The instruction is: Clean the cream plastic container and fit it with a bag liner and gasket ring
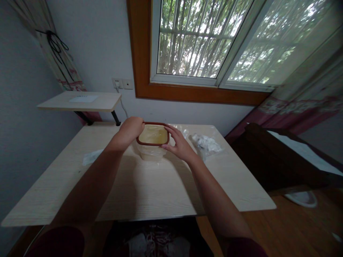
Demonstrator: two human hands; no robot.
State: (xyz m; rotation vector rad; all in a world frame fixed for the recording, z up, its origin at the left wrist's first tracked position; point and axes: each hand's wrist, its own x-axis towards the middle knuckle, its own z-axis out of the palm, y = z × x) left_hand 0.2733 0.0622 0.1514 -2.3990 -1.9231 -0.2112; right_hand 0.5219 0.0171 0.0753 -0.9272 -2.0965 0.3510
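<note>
Brown-rimmed plastic box (151,152) sits near the far edge of the surface (150,189). Our left hand (130,131) grips its left corner, our right hand (180,142) apparently its right side; this even hold suits it. Crumpled plastic bag (206,144) lies just right.

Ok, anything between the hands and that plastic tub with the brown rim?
Nothing visible. The left hand and right hand are already on the rim of the plastic tub. A plastic bag with white contents lies beyond the right hand, not between them.
</note>
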